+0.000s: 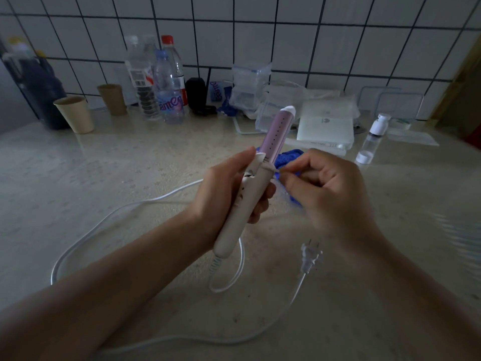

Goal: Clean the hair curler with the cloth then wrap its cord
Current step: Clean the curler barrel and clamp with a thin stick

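Left hand (223, 194) around hair curler (276, 131), cloth (290, 155) in right hand (330, 188)

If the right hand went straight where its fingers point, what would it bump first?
Probably the white-handled, pink-barrelled hair curler that the left hand grips. The right hand, holding the blue cloth, points at its white collar, though depth is unclear.

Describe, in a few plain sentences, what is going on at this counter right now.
A person's left hand grips the hair curler by its white handle, pink barrel tilted up and away. The right hand holds the blue cloth beside the curler, near where handle meets barrel. The cord lies loose on the counter, unwrapped, its plug flat by the right forearm.
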Demonstrator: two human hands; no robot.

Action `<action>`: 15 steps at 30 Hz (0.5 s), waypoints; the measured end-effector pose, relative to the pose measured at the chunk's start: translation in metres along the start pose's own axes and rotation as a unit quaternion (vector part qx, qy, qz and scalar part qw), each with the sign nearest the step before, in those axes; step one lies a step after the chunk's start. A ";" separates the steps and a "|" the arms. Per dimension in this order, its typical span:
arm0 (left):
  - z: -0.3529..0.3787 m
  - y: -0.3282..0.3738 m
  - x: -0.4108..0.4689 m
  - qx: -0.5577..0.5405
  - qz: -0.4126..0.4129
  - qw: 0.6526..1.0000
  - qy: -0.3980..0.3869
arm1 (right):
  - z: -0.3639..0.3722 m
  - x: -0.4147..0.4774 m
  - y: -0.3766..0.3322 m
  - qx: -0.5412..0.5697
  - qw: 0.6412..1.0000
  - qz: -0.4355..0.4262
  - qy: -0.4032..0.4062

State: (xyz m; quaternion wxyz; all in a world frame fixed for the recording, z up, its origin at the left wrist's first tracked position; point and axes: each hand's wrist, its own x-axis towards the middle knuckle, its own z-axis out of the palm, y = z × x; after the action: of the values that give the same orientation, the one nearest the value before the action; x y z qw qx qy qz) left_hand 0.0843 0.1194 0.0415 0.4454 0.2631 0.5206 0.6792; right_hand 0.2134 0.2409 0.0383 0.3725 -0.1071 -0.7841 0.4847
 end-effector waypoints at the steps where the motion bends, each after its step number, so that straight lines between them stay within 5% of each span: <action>1: 0.000 0.000 0.000 -0.002 -0.005 1.000 -0.005 | -0.001 0.001 0.000 -0.006 1.000 -0.001 0.011; 6: -0.001 -0.001 0.000 -0.013 -0.006 1.000 0.000 | 0.004 -0.004 -0.002 0.023 0.997 -0.004 -0.079; 11: -0.001 -0.001 0.000 -0.013 -0.007 1.000 -0.006 | 0.000 -0.002 0.001 0.014 1.000 -0.018 -0.021; 15: 0.000 -0.001 0.000 0.001 0.000 1.000 -0.006 | 0.006 -0.008 -0.003 0.062 0.991 -0.023 -0.115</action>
State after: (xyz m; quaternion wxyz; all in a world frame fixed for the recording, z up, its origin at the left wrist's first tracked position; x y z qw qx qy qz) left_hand 0.0845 0.1193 0.0403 0.4485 0.2675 0.5183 0.6772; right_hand 0.2156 0.2308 0.0350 0.2970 -0.0095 -0.7921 0.5331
